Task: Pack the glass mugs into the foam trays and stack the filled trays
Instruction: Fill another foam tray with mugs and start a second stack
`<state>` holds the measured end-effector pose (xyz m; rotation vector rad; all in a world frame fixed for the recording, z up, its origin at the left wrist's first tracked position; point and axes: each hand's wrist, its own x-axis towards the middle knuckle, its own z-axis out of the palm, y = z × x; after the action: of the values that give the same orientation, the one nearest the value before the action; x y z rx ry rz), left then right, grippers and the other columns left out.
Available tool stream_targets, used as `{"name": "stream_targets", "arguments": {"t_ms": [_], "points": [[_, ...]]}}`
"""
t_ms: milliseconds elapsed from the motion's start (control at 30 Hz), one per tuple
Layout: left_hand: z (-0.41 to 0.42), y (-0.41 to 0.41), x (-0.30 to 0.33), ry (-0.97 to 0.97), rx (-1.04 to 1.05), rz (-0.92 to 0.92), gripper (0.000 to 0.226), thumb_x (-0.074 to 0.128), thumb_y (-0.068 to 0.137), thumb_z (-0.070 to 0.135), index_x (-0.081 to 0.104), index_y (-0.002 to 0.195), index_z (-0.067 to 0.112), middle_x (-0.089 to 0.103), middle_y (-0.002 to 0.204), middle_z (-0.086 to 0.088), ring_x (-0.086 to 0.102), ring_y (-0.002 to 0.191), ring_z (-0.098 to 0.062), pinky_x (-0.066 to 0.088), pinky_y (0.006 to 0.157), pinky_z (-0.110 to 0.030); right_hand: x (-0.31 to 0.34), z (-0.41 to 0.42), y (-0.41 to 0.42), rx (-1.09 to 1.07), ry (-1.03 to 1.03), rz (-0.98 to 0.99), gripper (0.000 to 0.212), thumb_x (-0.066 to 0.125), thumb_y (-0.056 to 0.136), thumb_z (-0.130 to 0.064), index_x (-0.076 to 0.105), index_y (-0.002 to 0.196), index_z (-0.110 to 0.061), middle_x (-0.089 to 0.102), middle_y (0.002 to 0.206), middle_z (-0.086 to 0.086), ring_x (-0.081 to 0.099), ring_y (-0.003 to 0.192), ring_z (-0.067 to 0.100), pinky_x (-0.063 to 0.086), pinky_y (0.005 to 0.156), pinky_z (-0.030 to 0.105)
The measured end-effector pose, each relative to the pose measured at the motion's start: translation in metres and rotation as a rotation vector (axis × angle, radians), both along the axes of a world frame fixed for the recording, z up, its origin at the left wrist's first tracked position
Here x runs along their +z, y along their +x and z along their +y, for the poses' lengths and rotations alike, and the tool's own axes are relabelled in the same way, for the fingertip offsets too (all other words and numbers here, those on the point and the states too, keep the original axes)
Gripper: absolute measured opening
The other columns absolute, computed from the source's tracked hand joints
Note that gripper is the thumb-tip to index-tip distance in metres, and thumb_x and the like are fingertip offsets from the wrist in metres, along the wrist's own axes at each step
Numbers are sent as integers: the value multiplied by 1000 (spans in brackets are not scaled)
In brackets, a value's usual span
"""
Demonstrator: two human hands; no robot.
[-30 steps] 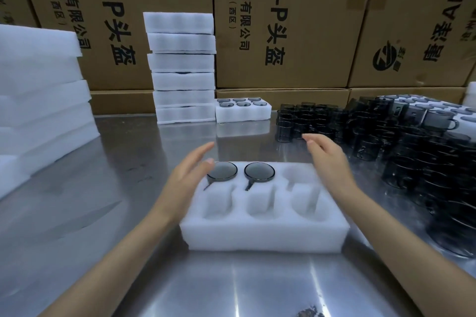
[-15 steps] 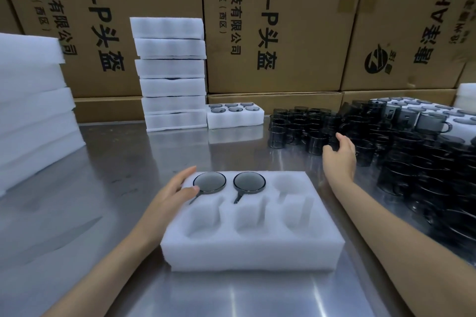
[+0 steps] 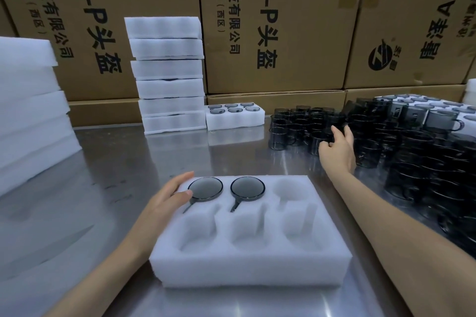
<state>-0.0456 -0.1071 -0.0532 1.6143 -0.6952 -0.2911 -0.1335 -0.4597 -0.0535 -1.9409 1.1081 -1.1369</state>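
My left hand (image 3: 167, 197) rests flat on the foam tray (image 3: 247, 262) at nine o'clock, beside two seated glass mugs (image 3: 205, 188). My right hand (image 3: 336, 148), at one o'clock, seems to curl around a mug in the loose pile (image 3: 401, 147) on the surface (image 3: 123, 167).

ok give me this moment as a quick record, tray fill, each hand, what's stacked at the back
near tray: two mugs in the far row, four pockets bare
left hand: flat on the tray's far left corner
right hand: reaching into the loose mugs, grip unclear
back stack: six foam trays
filled tray: six mugs, beside the stack
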Motion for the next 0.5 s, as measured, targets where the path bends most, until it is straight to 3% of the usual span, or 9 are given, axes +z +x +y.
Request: {"name": "stream_targets", "arguments": {"t_ms": [200, 333, 400, 500], "points": [[2, -3, 2, 3, -5, 25, 30, 51, 93, 15, 61, 111, 37, 64, 106, 27, 59, 92, 14, 44, 64, -4, 1, -1, -1, -43, -3, 46, 48, 39, 97, -12, 36, 144, -10, 21, 155, -6, 56, 108, 24, 44, 83, 38], [3, -6, 4, -6, -23, 38, 29, 53, 93, 17, 61, 110, 39, 67, 102, 26, 61, 94, 8, 46, 68, -11, 2, 5, -3, -67, -82, -20, 41, 41, 95, -8, 47, 136, -8, 32, 148, -2, 51, 83, 20, 38, 72, 32], [4, -7, 5, -8, -30, 42, 28, 62, 86, 25, 61, 110, 39, 66, 104, 25, 61, 96, 7, 45, 74, -16, 2, 9, -5, -59, -153, -79, 35, 43, 95, -9, 55, 128, -11, 41, 140, 1, 55, 87, 22, 37, 71, 29], [4, -9, 8, -15, -34, 70, 38, 60, 75, 34, 61, 113, 37, 66, 112, 18, 61, 104, -1, 46, 85, -26, 0, 17, -8, -33, -238, -174, 29, 47, 96, -12, 62, 121, -16, 50, 127, 2, 58, 99, 18, 40, 70, 27]]}}
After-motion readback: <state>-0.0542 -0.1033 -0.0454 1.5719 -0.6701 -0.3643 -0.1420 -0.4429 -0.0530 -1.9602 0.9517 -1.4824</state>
